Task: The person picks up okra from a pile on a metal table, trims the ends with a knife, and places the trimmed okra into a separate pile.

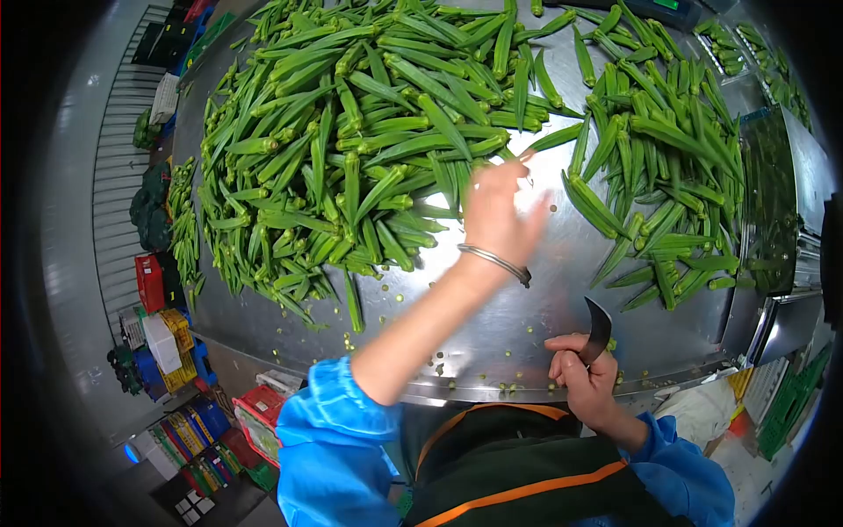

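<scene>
My left hand (498, 215), with a metal bangle at the wrist, reaches over the steel table (474, 325) at the near right edge of a large okra heap (351, 132). Its thumb stands apart from the fingers, which are slightly blurred close to the okra pods; no pod shows in its grasp. Near the table's front edge, my right hand (587, 376) is closed round a small knife (598, 328) with a dark, curved blade pointing up. To the right of my left hand lies a second okra pile (654, 149).
Cut okra ends (507, 386) are scattered along the front of the table. A metal-framed clear bin (768, 198) stands at the right edge. Crates (167, 351) are stacked on the floor at left, with a red basket (261, 413) nearer me.
</scene>
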`<state>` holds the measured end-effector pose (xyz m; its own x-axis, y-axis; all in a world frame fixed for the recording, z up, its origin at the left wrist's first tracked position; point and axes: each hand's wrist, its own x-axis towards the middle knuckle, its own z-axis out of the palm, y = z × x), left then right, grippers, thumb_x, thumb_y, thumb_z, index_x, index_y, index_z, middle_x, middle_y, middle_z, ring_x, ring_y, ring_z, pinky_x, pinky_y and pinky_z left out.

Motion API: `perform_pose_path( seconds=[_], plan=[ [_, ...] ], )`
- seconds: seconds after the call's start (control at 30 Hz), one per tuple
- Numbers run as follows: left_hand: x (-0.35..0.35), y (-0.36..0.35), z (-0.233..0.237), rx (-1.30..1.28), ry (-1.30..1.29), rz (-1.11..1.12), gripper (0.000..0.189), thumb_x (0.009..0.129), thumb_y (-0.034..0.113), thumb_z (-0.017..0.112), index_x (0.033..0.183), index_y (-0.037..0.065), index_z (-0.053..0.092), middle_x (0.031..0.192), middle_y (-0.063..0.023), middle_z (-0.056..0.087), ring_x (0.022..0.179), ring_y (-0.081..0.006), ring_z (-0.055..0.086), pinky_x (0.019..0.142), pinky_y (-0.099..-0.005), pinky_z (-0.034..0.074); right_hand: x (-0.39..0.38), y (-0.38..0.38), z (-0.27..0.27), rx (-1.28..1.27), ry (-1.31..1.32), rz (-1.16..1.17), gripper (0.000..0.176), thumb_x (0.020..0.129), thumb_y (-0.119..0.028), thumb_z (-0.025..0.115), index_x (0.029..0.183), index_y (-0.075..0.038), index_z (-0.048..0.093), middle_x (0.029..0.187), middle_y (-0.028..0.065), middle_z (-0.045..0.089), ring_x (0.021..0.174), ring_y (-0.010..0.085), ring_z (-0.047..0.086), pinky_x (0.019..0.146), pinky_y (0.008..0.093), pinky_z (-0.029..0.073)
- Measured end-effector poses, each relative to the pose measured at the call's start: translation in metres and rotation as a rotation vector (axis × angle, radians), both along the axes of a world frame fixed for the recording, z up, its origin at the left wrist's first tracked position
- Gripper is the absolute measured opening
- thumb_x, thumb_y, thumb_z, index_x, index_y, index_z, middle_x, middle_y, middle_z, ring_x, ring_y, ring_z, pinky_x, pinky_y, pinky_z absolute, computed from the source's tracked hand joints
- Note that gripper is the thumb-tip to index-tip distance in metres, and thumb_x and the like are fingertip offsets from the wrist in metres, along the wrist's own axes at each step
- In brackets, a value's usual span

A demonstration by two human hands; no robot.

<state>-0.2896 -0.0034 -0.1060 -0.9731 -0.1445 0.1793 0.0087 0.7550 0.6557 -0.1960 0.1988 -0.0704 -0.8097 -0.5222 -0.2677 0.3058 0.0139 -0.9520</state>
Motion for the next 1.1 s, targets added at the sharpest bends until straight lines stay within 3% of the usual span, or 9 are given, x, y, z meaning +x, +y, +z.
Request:
perform_pose_path(
  seconds=[0.1, 0.27, 0.4, 0.47, 0.63, 0.7, 0.83, 0.93, 1.1],
  plan=[
    [-0.030, -0.057, 0.000, -0.113, 0.037, 0.318, 0.046, 0.078, 0.023, 0.062, 0.113, -0.002, 0.046, 0.097, -0.0212, 0.052, 0.090, -0.0352, 0.051, 0.079, -0.0400, 0.042, -0.001, -0.003, -0.002, 0.048, -0.099, 0.025, 0.020, 0.088, -0.006, 0.042, 0.099, 0.001, 0.057, 0.067, 0.0042, 0.054, 0.058, 0.0058, 0.046, 0.052, 0.0208, 0.037],
    [-0.046, -0.084, -0.009, -0.232, -0.274, 0.395, 0.062, 0.074, 0.032, 0.067, 0.120, 0.000, 0.041, 0.096, -0.0195, 0.057, 0.090, -0.0314, 0.055, 0.078, -0.0385, 0.045, -0.002, -0.019, -0.007, 0.037, -0.065, 0.104, 0.017, 0.087, -0.008, 0.051, 0.098, -0.001, 0.059, 0.060, -0.0024, 0.049, 0.053, 0.0017, 0.042, 0.047, 0.0194, 0.033],
    [0.010, -0.080, 0.011, 0.755, -0.236, 0.477, 0.056, 0.079, 0.009, 0.064, 0.126, -0.005, 0.037, 0.090, -0.0062, 0.062, 0.073, -0.0114, 0.057, 0.066, -0.0237, 0.047, -0.010, -0.016, -0.006, 0.041, -0.255, 0.007, 0.017, 0.088, -0.010, 0.049, 0.098, -0.001, 0.059, 0.061, -0.0021, 0.050, 0.055, 0.0021, 0.043, 0.048, 0.0182, 0.033],
    [0.046, -0.086, 0.017, 1.134, -0.343, 0.441, 0.050, 0.082, 0.004, 0.058, 0.127, -0.002, 0.037, 0.096, -0.0083, 0.061, 0.080, -0.0157, 0.060, 0.072, -0.0274, 0.049, -0.017, -0.016, -0.009, 0.054, -0.294, -0.023, 0.017, 0.088, -0.010, 0.048, 0.099, -0.001, 0.059, 0.062, -0.0015, 0.051, 0.056, 0.0023, 0.044, 0.050, 0.0179, 0.034],
    [0.093, -0.061, 0.042, 1.518, -0.341, 0.267, 0.046, 0.081, 0.005, 0.057, 0.124, 0.002, 0.041, 0.102, -0.0117, 0.055, 0.097, -0.0282, 0.056, 0.086, -0.0448, 0.049, -0.029, -0.030, -0.006, 0.053, -0.287, -0.006, 0.019, 0.089, -0.011, 0.048, 0.101, 0.000, 0.058, 0.065, -0.0011, 0.052, 0.058, 0.0029, 0.044, 0.052, 0.0191, 0.035],
    [0.104, -0.052, 0.045, 1.633, -0.278, 0.189, 0.029, 0.083, 0.004, 0.054, 0.111, 0.006, 0.046, 0.098, -0.0085, 0.056, 0.095, -0.0224, 0.055, 0.082, -0.0363, 0.047, -0.034, -0.036, -0.003, 0.037, -0.201, 0.030, 0.020, 0.087, -0.009, 0.049, 0.103, -0.001, 0.058, 0.064, -0.0005, 0.052, 0.057, 0.0036, 0.044, 0.051, 0.0199, 0.035],
    [0.137, -0.033, 0.056, 1.195, -0.319, 0.238, 0.032, 0.082, 0.001, 0.060, 0.110, 0.002, 0.045, 0.095, -0.0033, 0.054, 0.088, -0.0098, 0.051, 0.079, -0.0237, 0.042, -0.040, -0.045, 0.000, 0.011, 0.294, 0.101, 0.029, 0.080, -0.004, 0.055, 0.109, -0.003, 0.059, 0.062, 0.0031, 0.051, 0.053, 0.0068, 0.044, 0.049, 0.0220, 0.035],
    [0.160, -0.017, 0.076, 0.947, -0.308, 0.257, 0.039, 0.082, 0.002, 0.060, 0.116, -0.002, 0.042, 0.103, -0.0058, 0.054, 0.096, -0.0118, 0.052, 0.084, -0.0251, 0.042, -0.050, -0.046, 0.017, 0.133, 0.559, 0.275, 0.040, 0.068, -0.002, 0.060, 0.108, -0.006, 0.060, 0.063, 0.0047, 0.048, 0.052, 0.0134, 0.046, 0.049, 0.0255, 0.037],
    [0.182, -0.004, 0.091, 0.896, -0.376, 0.273, 0.035, 0.081, 0.002, 0.061, 0.112, -0.002, 0.047, 0.100, -0.0046, 0.056, 0.091, -0.0086, 0.052, 0.079, -0.0234, 0.043, -0.042, -0.058, 0.017, 0.156, 0.850, 0.380, 0.048, 0.059, -0.007, 0.065, 0.107, -0.011, 0.063, 0.064, 0.0017, 0.048, 0.053, 0.0177, 0.046, 0.048, 0.0288, 0.037]
  ],
)
